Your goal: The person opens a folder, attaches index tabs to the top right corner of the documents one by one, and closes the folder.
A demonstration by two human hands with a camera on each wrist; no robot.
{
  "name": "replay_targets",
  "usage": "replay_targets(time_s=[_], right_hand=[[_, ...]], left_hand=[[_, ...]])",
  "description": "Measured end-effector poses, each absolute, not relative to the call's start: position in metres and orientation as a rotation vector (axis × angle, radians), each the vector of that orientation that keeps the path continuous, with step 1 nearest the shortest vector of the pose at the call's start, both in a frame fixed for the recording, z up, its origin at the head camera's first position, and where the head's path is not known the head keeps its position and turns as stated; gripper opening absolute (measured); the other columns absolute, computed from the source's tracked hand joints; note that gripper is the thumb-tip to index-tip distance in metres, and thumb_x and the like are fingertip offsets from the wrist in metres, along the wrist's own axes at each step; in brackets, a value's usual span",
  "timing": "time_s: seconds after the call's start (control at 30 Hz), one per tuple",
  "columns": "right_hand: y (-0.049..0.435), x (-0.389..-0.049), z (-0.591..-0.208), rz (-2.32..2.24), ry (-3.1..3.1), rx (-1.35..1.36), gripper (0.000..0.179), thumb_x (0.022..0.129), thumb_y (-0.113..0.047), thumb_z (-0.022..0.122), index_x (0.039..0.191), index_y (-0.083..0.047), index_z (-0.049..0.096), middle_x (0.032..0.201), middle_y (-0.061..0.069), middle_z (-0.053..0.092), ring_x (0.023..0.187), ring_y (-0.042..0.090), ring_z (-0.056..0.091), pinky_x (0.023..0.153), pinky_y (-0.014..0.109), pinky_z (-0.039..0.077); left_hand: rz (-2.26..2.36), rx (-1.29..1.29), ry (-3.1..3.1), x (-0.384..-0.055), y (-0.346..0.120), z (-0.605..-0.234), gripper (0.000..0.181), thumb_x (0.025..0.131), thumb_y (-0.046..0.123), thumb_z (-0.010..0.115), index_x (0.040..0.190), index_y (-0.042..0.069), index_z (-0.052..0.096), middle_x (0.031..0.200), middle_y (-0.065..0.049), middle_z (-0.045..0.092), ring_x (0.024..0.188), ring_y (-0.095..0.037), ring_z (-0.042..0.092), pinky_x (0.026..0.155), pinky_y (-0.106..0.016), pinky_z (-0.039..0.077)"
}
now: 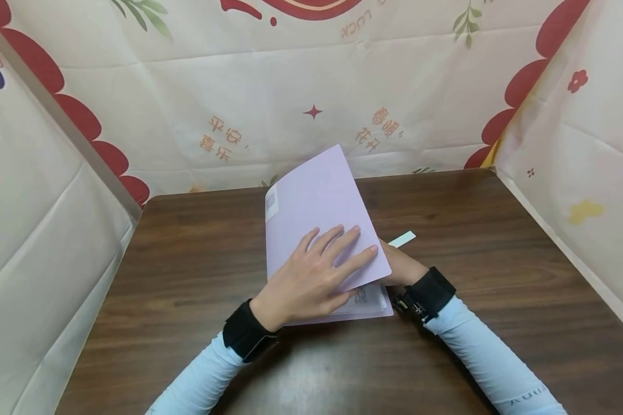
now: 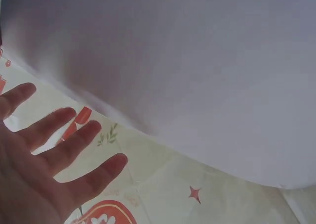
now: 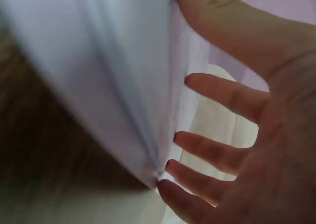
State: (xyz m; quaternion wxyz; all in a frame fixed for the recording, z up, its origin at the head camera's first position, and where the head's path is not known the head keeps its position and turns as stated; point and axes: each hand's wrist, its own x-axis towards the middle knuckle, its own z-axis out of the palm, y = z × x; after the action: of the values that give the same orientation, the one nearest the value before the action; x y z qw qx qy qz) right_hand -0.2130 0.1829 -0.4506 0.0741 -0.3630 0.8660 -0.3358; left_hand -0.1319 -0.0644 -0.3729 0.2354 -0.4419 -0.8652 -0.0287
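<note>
A lilac-covered notebook (image 1: 316, 190) lies at the middle of the table, its cover lifted at an angle over the printed page (image 1: 366, 297) below. A white barcode label (image 1: 271, 203) is on the cover's left edge. My left hand (image 1: 311, 282) lies across the cover with its fingers spread. Beneath the cover's right side is my right hand (image 1: 401, 266), its fingers hidden in the head view. The right wrist view shows those fingers (image 3: 217, 105) extended, fingertips right at the edges of the inner sheets (image 3: 133, 75). A pale mint strip (image 1: 402, 239) sticks out beyond the right wrist.
The brown wooden table (image 1: 197, 259) has printed cloth screens (image 1: 301, 86) along its back and both sides. Black wrist straps (image 1: 246, 331) and light blue sleeves (image 1: 202, 374) cover the forearms.
</note>
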Motion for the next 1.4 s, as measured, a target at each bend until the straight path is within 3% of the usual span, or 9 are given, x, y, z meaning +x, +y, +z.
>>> replay_targets(time_s=[0.17, 0.3, 0.4, 0.57, 0.67, 0.77, 0.9, 1.07, 1.4], right_hand=[[0.174, -0.216, -0.446, -0.889, 2.629, -0.979, 0.104, 0.062, -0.026, 0.101, 0.148, -0.006, 0.048, 0.146, 0.016, 0.055, 0.125, 0.033, 0.059, 0.101, 0.053, 0.052], [0.167, -0.218, -0.437, -0.559, 2.714, -0.881, 0.095, 0.061, -0.039, 0.101, 0.142, -0.012, 0.06, 0.154, 0.02, 0.047, 0.137, 0.039, 0.048, 0.108, 0.058, 0.048], [0.166, -0.22, -0.431, -0.461, 2.719, -0.87, 0.088, 0.064, -0.043, 0.099, 0.14, -0.017, 0.064, 0.159, 0.019, 0.041, 0.141, 0.04, 0.042, 0.111, 0.06, 0.044], [0.166, -0.224, -0.429, -0.444, 2.73, -0.89, 0.088, 0.063, -0.044, 0.097, 0.14, -0.019, 0.064, 0.16, 0.017, 0.041, 0.14, 0.039, 0.04, 0.113, 0.062, 0.042], [0.167, -0.225, -0.43, -0.453, 2.719, -0.899, 0.088, 0.063, -0.045, 0.097, 0.141, -0.019, 0.064, 0.16, 0.018, 0.041, 0.141, 0.04, 0.04, 0.113, 0.064, 0.041], [0.167, -0.225, -0.432, -0.461, 2.713, -0.903, 0.088, 0.064, -0.045, 0.096, 0.141, -0.019, 0.064, 0.16, 0.018, 0.041, 0.141, 0.04, 0.04, 0.113, 0.064, 0.041], [0.167, -0.224, -0.433, -0.477, 2.697, -0.885, 0.089, 0.064, -0.046, 0.096, 0.142, -0.02, 0.063, 0.161, 0.017, 0.039, 0.142, 0.039, 0.038, 0.112, 0.064, 0.042], [0.168, -0.222, -0.43, -0.488, 2.674, -0.893, 0.089, 0.066, -0.048, 0.095, 0.144, -0.021, 0.061, 0.162, 0.017, 0.038, 0.144, 0.04, 0.037, 0.112, 0.064, 0.042], [0.172, -0.221, -0.432, -0.472, 2.669, -0.941, 0.08, 0.077, -0.052, 0.087, 0.145, -0.02, 0.061, 0.162, 0.018, 0.039, 0.147, 0.041, 0.038, 0.114, 0.065, 0.04]], left_hand=[[-0.071, -1.196, -2.264, -0.124, -0.072, -0.357, 0.067, 0.094, 0.027, 0.055, 0.159, 0.029, 0.038, 0.166, -0.015, 0.037, 0.151, -0.038, 0.039, 0.115, -0.061, 0.041], [-0.157, -1.129, -2.039, -0.116, -0.106, -0.337, 0.073, 0.089, 0.019, 0.06, 0.158, 0.029, 0.039, 0.169, -0.021, 0.026, 0.154, -0.047, 0.03, 0.118, -0.068, 0.032], [-0.131, -0.986, -1.817, -0.109, -0.137, -0.326, 0.071, 0.085, 0.018, 0.064, 0.153, 0.031, 0.048, 0.169, -0.014, 0.031, 0.155, -0.045, 0.027, 0.12, -0.07, 0.026], [0.034, -0.679, -1.664, -0.091, -0.189, -0.329, 0.049, 0.083, 0.019, 0.066, 0.13, 0.029, 0.068, 0.155, 0.005, 0.054, 0.158, -0.025, 0.028, 0.123, -0.067, 0.02], [0.063, -0.598, -1.772, -0.078, -0.217, -0.34, 0.027, 0.079, 0.014, 0.065, 0.105, 0.018, 0.074, 0.147, 0.001, 0.062, 0.155, -0.023, 0.034, 0.123, -0.067, 0.018], [0.087, -0.596, -2.024, -0.065, -0.246, -0.357, 0.019, 0.082, 0.013, 0.059, 0.09, 0.008, 0.075, 0.145, -0.012, 0.062, 0.153, -0.035, 0.037, 0.121, -0.073, 0.016], [0.044, -0.598, -2.434, -0.057, -0.281, -0.39, 0.024, 0.081, 0.009, 0.066, 0.102, 0.003, 0.077, 0.149, -0.027, 0.054, 0.152, -0.053, 0.029, 0.116, -0.081, 0.015], [-0.054, -0.483, -2.793, -0.06, -0.288, -0.423, 0.044, 0.067, -0.002, 0.089, 0.109, 0.006, 0.077, 0.141, -0.031, 0.057, 0.142, -0.062, 0.036, 0.104, -0.082, 0.034], [-0.012, -0.436, -2.903, -0.073, -0.249, -0.416, 0.038, 0.081, 0.007, 0.084, 0.118, 0.004, 0.074, 0.141, -0.029, 0.06, 0.136, -0.052, 0.049, 0.104, -0.071, 0.044]])
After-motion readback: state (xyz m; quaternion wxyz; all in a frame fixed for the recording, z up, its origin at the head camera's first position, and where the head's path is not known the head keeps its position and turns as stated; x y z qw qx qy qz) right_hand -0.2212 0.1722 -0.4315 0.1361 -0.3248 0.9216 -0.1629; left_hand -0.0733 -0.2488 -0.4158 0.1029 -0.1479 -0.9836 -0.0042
